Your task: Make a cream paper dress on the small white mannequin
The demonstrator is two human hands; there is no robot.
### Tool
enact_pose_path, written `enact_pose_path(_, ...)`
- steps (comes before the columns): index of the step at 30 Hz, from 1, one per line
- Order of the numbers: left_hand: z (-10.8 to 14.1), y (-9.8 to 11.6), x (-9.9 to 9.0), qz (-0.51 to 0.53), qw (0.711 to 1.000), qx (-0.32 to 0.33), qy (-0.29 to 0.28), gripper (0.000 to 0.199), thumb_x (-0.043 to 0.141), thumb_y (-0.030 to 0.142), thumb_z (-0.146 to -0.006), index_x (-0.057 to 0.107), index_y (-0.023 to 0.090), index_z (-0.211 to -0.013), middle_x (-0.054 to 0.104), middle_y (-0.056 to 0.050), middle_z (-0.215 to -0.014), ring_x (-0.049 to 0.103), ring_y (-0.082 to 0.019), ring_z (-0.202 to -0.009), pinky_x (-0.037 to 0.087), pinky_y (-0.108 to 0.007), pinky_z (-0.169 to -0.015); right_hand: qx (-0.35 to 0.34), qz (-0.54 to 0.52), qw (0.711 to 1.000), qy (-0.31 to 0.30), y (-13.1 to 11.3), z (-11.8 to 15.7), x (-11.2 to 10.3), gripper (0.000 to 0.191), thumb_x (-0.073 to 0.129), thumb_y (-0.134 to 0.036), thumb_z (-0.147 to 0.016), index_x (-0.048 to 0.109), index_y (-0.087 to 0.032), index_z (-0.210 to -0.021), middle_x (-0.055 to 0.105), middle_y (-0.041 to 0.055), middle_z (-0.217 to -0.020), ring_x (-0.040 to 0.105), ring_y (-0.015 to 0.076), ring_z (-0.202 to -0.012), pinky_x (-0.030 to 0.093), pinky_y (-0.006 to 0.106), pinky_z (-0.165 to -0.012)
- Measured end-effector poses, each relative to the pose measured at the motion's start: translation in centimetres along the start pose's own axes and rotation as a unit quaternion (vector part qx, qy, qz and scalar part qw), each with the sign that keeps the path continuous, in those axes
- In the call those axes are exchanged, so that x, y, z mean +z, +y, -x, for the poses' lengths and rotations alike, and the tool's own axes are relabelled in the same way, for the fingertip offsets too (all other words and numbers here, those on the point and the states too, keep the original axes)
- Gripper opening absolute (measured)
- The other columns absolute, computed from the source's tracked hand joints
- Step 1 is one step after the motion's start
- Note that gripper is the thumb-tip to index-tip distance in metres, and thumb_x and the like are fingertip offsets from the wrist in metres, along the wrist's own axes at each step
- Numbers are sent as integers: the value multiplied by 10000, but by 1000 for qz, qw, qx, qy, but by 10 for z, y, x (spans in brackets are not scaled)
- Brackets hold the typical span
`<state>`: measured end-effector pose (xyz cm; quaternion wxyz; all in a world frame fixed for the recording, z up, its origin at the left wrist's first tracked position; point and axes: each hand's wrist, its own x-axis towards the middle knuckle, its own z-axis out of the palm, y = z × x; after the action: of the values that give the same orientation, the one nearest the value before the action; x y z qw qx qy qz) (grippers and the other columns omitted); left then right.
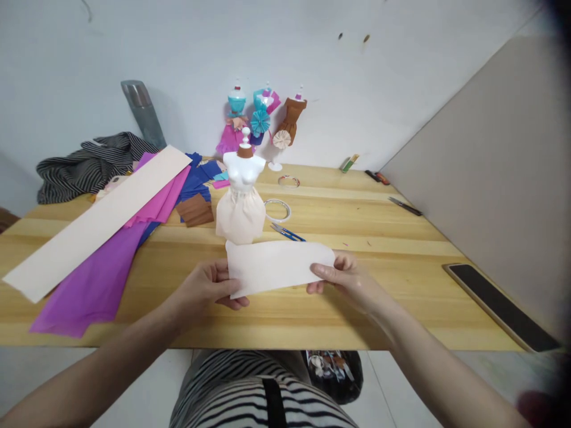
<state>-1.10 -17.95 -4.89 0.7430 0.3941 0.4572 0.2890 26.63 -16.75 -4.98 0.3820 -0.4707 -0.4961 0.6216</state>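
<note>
A pale cream paper strip [272, 267] is stretched between my two hands above the table's front part. My left hand [218, 286] pinches its left end, thumb in front and fingers behind. At the right end my right hand [339, 274] grips it the same way. Just behind the strip stands a small white mannequin [244, 169] with a brown neck band and a gathered cream skirt [241, 215]. Blue-handled snips [288, 233] lie right of the skirt, partly behind the strip's upper edge.
Wooden table [401, 297] holds a long cream strip [102, 220] over purple paper [98, 285] at left, brown squares [196, 211], tape rolls [277, 210], and a dark tray-like object [499, 306] at right. Dressed mannequins [292, 119] stand along the wall. A black bag [339, 380] sits below.
</note>
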Motion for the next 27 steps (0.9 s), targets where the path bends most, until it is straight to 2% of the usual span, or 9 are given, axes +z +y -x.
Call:
enact_pose_path(4,-6,-2,-3,-37,999,21,6,406,760,481,-685,681,115,-841,697,-44,-655,672,-147,-601,542,-229,-566,10,22,1000,-13,-3,-3,2,405,755,-512,-682,697,-115,-629,686,79,-535,608,123,-473,453,212,-464)
enact_pose_path(8,-11,-7,-5,-36,997,50,49,448,771,533,-634,661,110,-733,686,-48,-613,652,-155,-553,532,-246,-528,27,32,999,-6,-3,-7,5,399,775,-508,-654,683,-124,-597,653,49,-475,556,98,-411,425,202,-431)
enact_pose_path(12,-7,-6,-4,-37,992,80,88,426,756,510,-671,679,117,-817,684,-26,-693,651,-131,-630,556,-235,-605,20,21,999,35,4,-9,8,384,799,-499,-616,670,-139,-576,636,30,-445,542,100,-385,417,206,-405)
enact_pose_path(15,0,-4,-4,-18,996,45,77,460,747,498,-696,652,125,-948,700,-49,-837,680,-140,-705,562,-223,-625,-19,28,997,65,5,-6,9,387,795,-503,-619,661,-148,-542,638,37,-450,537,106,-388,432,219,-408)
enact_pose_path(18,5,-5,-4,14,998,-11,53,491,730,530,-705,601,133,-964,704,-70,-876,691,-144,-633,553,-225,-559,-56,54,994,75,3,-1,10,398,772,-523,-644,655,-162,-525,639,37,-463,551,120,-410,462,240,-427)
enact_pose_path(22,3,-8,-1,43,997,-27,51,501,775,550,-631,574,129,-814,714,-63,-761,675,-137,-554,521,-204,-498,-84,85,990,76,-1,6,14,362,760,-513,-668,666,-181,-559,639,25,-491,577,140,-450,500,263,-457)
enact_pose_path(27,0,-7,3,0,994,47,96,426,800,481,-604,611,119,-727,694,-51,-584,659,-147,-530,515,-221,-514,-98,112,985,86,-2,6,15,335,767,-501,-664,677,-190,-576,643,25,-499,594,157,-484,510,271,-474)
